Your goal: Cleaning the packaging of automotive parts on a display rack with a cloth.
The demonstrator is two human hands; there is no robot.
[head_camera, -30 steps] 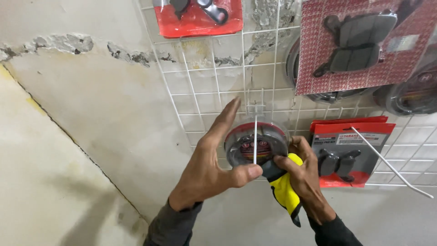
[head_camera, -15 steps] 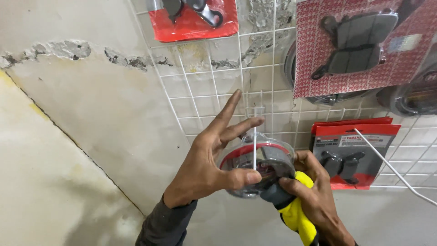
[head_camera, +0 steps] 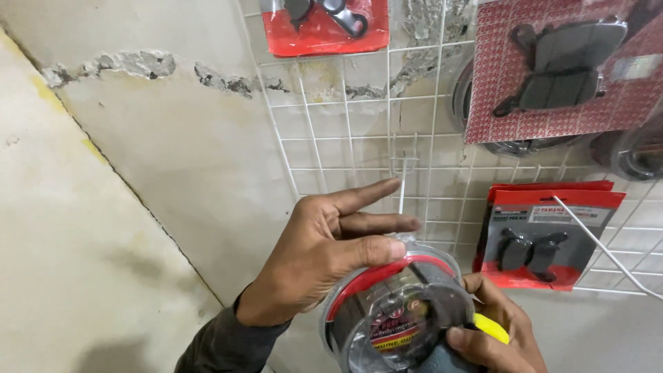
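Hands meet at a round clear-plastic blister pack with a red band (head_camera: 399, 311), which we take as our landmark; it sits low in the view, just below a thin white wire hook (head_camera: 402, 185) jutting from the white wire grid panel (head_camera: 324, 138) on the wall. Inside the pack we see a dark round part, though glare on the plastic keeps us from telling what kind.

Our left hand (head_camera: 324, 255) comes in from the left of the pack, thumb pressed on its top edge, forefinger and middle finger stretched out straight toward the hook, so the hand pinches rather than wraps. Our right hand (head_camera: 494, 331) grips the pack's lower right rim with curled fingers, and a yellow object (head_camera: 492, 327) shows between them.

Right of the pack hang two flat red card packs (head_camera: 545, 238), one behind the other, the front one holding two dark pads. Above the pack we count one red pack (head_camera: 321, 27) at the top and one red patterned card (head_camera: 559, 69) with a dark pad.
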